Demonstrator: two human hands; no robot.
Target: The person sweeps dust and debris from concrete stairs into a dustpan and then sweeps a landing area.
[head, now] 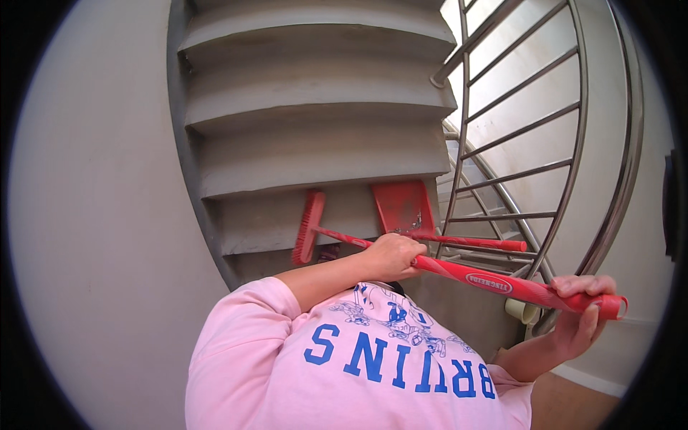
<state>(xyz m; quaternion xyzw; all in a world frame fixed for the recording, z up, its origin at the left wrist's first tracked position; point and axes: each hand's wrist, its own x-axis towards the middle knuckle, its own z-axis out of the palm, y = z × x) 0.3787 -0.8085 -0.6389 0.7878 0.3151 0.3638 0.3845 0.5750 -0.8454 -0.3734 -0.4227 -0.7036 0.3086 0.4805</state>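
Observation:
A red broom with a long handle slants across the view. My left hand (395, 255) is closed around the middle of its handle (462, 272), and my right hand (583, 312) grips it near the top end. The broom head (309, 228) is at a stair tread, its red bristles facing left. To its right, on the same step, lies a red dustpan (404, 204) with small bits of debris in it. The dustpan's red handle (478, 243) runs right from beside my left hand; whether that hand touches it, I cannot tell.
Grey stair steps (322, 80) rise ahead, beside a plain wall (97, 188) on the left. A metal railing (516, 217) borders the right side, with another flight seen through its bars. A pale round container (520, 310) is partly visible below my right forearm.

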